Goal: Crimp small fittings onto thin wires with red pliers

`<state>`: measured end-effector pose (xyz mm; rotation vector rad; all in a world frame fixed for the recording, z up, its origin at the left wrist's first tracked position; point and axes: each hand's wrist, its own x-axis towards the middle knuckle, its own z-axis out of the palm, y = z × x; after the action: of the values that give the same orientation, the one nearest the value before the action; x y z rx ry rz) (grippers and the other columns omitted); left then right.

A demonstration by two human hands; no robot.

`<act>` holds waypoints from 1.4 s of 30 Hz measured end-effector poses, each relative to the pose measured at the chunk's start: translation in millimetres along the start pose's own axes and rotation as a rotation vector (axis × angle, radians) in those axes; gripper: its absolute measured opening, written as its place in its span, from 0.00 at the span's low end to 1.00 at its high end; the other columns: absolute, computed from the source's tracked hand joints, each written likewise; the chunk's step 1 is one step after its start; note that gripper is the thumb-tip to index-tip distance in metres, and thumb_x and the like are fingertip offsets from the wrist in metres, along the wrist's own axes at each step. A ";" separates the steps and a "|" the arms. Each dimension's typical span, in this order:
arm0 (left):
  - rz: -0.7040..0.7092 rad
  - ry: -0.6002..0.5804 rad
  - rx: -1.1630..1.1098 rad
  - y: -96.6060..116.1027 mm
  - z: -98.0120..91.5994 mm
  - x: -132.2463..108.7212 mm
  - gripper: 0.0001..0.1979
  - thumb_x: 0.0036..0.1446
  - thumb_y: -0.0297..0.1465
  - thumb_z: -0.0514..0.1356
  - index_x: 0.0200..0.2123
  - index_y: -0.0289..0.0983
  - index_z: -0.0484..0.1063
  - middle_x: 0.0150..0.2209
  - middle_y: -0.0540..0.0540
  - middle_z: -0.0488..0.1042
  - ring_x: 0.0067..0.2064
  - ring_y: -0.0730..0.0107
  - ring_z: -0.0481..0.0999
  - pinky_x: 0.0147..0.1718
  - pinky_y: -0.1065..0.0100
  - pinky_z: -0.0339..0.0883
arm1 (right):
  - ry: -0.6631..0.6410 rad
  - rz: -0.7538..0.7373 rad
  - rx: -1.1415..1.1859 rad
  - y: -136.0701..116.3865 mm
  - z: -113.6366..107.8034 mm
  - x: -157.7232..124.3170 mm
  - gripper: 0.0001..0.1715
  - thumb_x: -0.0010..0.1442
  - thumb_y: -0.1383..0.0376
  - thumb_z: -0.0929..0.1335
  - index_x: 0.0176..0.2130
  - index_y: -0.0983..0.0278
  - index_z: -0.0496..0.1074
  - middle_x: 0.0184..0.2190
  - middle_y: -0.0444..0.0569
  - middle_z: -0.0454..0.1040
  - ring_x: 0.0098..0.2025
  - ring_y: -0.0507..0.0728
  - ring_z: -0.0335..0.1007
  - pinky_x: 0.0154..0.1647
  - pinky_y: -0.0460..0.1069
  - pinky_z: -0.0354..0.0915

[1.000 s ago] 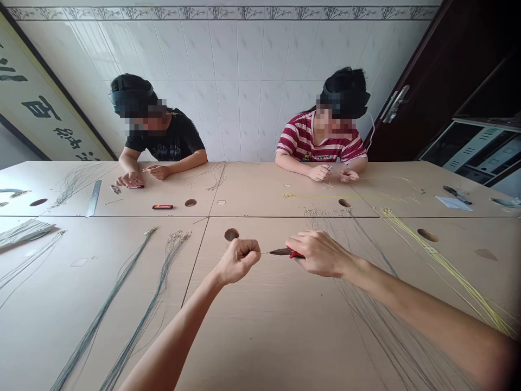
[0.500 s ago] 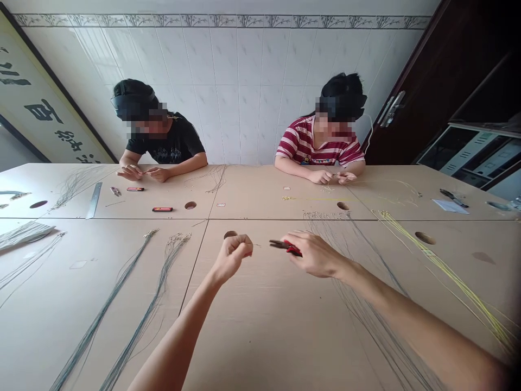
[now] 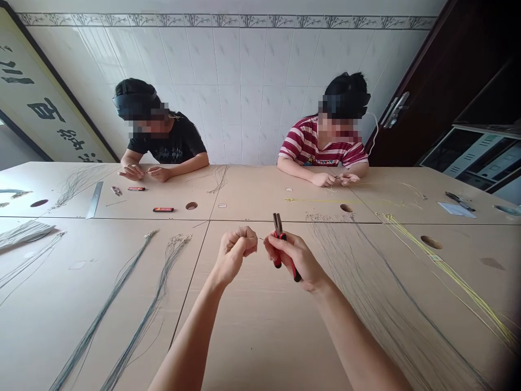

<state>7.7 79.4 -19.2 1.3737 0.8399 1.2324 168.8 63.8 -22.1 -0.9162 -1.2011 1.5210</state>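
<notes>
While L hand (image 3: pixel 236 251) fists on thin wire (image 3: pixel 260 238), R hand (image 3: pixel 293 258) grips red pliers (image 3: pixel 280 239), nose up.

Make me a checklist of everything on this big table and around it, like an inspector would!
Surface: tan tables pushed together, with round holes.
Job's things: red-handled pliers, nose pointing up; a thin wire, barely visible, between the two fists.
Clutter: metal ruler, two small red-and-black items, paper sheet with a dark tool.
Grippers: left hand closed in a fist on the wire; right hand closed round the pliers.
Cables: grey wire bundles left and right; yellow wires at right.
Surroundings: two people seated opposite, white tiled wall, dark door.
</notes>
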 end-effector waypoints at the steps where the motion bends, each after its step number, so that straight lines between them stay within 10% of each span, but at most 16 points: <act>1: -0.007 -0.009 0.002 1.1 -0.1 -0.3 0.10 0.47 0.28 0.53 0.17 0.37 0.58 0.18 0.54 0.53 0.23 0.76 0.52 0.24 0.69 0.47 | -0.017 0.027 0.053 0.6 0.2 -0.8 0.17 0.57 0.53 0.70 0.31 0.64 0.69 0.23 0.42 0.65 0.26 0.50 0.57 0.26 0.47 0.51; 12: -0.064 -0.045 0.068 8.7 -2.2 -3.4 0.08 0.50 0.28 0.56 0.21 0.35 0.68 0.19 0.53 0.64 0.22 0.77 0.60 0.24 0.71 0.54 | 0.004 -0.072 -0.089 -5.1 4.4 -10.4 0.15 0.59 0.56 0.69 0.28 0.63 0.66 0.22 0.41 0.60 0.28 0.51 0.55 0.30 0.48 0.54; 15: -0.063 -0.039 0.117 18.8 -1.9 -6.8 0.09 0.56 0.31 0.58 0.37 0.36 0.77 0.34 0.47 0.78 0.33 0.71 0.75 0.33 0.69 0.68 | 0.098 -0.202 -0.279 -8.5 3.2 -15.1 0.16 0.61 0.55 0.67 0.28 0.62 0.65 0.23 0.40 0.59 0.27 0.50 0.52 0.29 0.47 0.54; 19: -0.010 0.019 0.028 30.7 0.1 -11.7 0.12 0.60 0.35 0.60 0.44 0.39 0.78 0.57 0.45 0.73 0.49 0.62 0.78 0.47 0.66 0.72 | 0.193 -0.294 -0.445 -9.9 0.0 -19.4 0.14 0.63 0.56 0.66 0.30 0.61 0.64 0.23 0.40 0.58 0.25 0.49 0.51 0.27 0.46 0.53; 27: -0.199 0.135 -0.173 33.3 -14.3 -8.9 0.08 0.56 0.34 0.64 0.31 0.35 0.76 0.44 0.41 0.81 0.43 0.58 0.82 0.21 0.77 0.72 | 0.253 -0.380 -0.579 -8.5 -10.7 -17.8 0.12 0.64 0.59 0.65 0.30 0.61 0.64 0.25 0.41 0.60 0.27 0.50 0.53 0.27 0.46 0.55; 35: -0.201 0.203 -0.108 49.7 -45.4 -12.4 0.09 0.56 0.34 0.63 0.34 0.33 0.78 0.44 0.39 0.81 0.48 0.59 0.80 0.36 0.73 0.78 | 0.369 -0.375 -0.593 -6.8 -25.1 -13.3 0.14 0.63 0.57 0.65 0.30 0.61 0.64 0.23 0.40 0.58 0.25 0.50 0.52 0.26 0.46 0.53; 42: 0.045 0.680 0.122 68.8 -110.4 -38.6 0.08 0.54 0.38 0.62 0.32 0.40 0.77 0.39 0.46 0.81 0.49 0.56 0.79 0.48 0.55 0.75 | 0.638 -0.390 -0.714 -6.6 -59.2 -10.6 0.15 0.62 0.55 0.66 0.29 0.62 0.65 0.21 0.39 0.59 0.23 0.50 0.52 0.26 0.46 0.53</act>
<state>-117.1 56.4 28.9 1.0660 1.3698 1.7426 228.6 68.9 -29.6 -1.3893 -1.3336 0.4022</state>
